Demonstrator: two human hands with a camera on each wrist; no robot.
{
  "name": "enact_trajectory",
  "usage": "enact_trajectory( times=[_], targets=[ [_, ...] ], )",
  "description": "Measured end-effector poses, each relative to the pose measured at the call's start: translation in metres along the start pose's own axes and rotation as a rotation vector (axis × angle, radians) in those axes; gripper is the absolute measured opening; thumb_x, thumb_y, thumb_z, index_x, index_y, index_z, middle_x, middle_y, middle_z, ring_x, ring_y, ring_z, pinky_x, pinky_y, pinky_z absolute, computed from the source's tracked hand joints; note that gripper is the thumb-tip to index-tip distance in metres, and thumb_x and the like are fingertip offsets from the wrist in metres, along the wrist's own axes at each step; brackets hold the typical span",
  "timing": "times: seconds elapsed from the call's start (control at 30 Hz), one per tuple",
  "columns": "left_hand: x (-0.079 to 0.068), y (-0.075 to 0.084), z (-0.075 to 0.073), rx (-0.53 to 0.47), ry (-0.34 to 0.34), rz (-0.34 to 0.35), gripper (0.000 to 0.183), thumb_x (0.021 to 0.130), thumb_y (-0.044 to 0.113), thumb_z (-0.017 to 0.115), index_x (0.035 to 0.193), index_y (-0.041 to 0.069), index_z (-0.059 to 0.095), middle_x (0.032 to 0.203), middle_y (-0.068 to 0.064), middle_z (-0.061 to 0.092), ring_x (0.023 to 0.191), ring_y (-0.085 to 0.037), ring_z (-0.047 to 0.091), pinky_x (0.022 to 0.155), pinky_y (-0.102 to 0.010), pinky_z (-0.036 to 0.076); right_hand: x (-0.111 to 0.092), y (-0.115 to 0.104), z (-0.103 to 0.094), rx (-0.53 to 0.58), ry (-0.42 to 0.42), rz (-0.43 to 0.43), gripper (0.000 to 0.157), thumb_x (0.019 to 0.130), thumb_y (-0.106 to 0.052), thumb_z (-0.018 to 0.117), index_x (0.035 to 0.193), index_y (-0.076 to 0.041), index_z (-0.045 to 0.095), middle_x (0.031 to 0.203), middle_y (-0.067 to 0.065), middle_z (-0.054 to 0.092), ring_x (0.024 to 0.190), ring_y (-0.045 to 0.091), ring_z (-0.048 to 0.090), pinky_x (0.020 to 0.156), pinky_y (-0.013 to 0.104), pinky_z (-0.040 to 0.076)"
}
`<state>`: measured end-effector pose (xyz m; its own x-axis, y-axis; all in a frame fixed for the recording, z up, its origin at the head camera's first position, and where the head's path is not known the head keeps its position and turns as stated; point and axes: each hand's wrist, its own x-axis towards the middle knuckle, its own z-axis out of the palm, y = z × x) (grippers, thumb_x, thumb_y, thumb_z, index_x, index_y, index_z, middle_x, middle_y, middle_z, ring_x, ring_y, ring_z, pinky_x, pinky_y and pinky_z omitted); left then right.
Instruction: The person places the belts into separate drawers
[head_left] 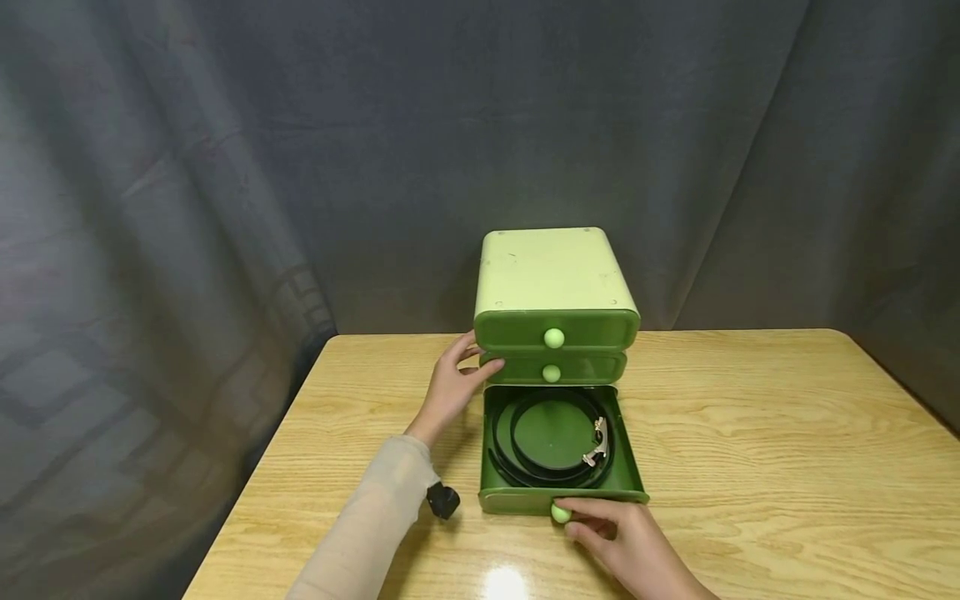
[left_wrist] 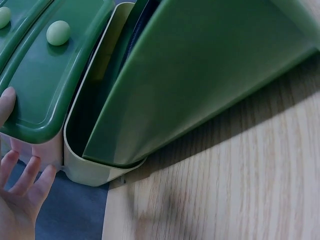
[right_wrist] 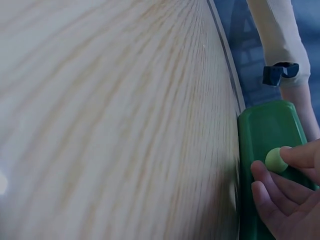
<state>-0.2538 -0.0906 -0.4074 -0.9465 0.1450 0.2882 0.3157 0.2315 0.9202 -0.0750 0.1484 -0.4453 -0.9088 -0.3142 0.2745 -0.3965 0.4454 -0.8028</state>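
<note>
A small cabinet (head_left: 555,267) with a pale yellow-green top and green drawers stands on the table. Its bottom drawer (head_left: 491,502) is pulled out, and inside lies a coiled black leather belt (head_left: 517,454) with a shiny metal buckle (head_left: 598,446). My right hand (head_left: 626,537) pinches the round light-green knob (right_wrist: 275,161) of that drawer between thumb and fingers. Up at the cabinet's left side, my left hand (head_left: 448,390) braces it: the thumb touches the front of the middle drawer (left_wrist: 42,90), while fairly straight, spread fingers rest on the side wall.
The cabinet stands near the back edge of a light wooden table (head_left: 750,433). Grey curtains (head_left: 420,150) hang behind and to the left. A black strap-like piece (head_left: 442,501) sits at the left sleeve's cuff. The top drawer (head_left: 517,331) is closed.
</note>
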Motion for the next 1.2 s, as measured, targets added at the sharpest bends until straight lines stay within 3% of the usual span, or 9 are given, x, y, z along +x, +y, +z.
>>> enact_trajectory(
  times=[0.13,0.33,0.63,1.2],
  targets=[
    [0.000,-0.001,0.000,0.001,0.002,0.002,0.053,0.090,0.024,0.075,0.140,0.025,0.057,0.143,0.005,0.051,0.126,-0.020,0.052,0.097,-0.039,0.049,0.001,0.000,-0.001,0.019,-0.011,0.034,0.023,0.089,-0.014,0.074,0.112,-0.010,0.077,0.107,0.006,0.074,0.093,0.005,0.066,0.074,0.025,0.057],
    [0.000,-0.001,0.000,-0.002,0.004,0.009,0.052,0.090,0.024,0.075,0.139,0.024,0.057,0.143,0.004,0.051,0.126,-0.021,0.052,0.097,-0.040,0.049,0.003,0.002,0.001,0.115,-0.020,0.041,0.023,0.085,-0.006,0.076,0.108,0.000,0.076,0.103,0.014,0.074,0.081,0.006,0.069,0.069,0.025,0.058],
    [-0.001,0.000,0.002,-0.004,0.004,0.011,0.052,0.090,0.024,0.076,0.139,0.022,0.058,0.143,0.003,0.051,0.126,-0.022,0.052,0.097,-0.042,0.049,0.006,-0.001,0.001,0.153,-0.007,0.179,0.018,0.083,-0.008,0.079,0.101,-0.005,0.078,0.098,0.010,0.075,0.078,0.007,0.070,0.069,0.024,0.058],
    [-0.001,-0.001,0.001,-0.003,0.009,0.005,0.052,0.089,0.023,0.076,0.139,0.023,0.058,0.144,0.004,0.051,0.126,-0.021,0.052,0.097,-0.040,0.049,0.011,-0.004,-0.001,0.138,0.016,0.197,0.016,0.083,-0.009,0.079,0.099,-0.007,0.079,0.096,0.009,0.075,0.074,0.010,0.070,0.064,0.026,0.058]
  ],
)
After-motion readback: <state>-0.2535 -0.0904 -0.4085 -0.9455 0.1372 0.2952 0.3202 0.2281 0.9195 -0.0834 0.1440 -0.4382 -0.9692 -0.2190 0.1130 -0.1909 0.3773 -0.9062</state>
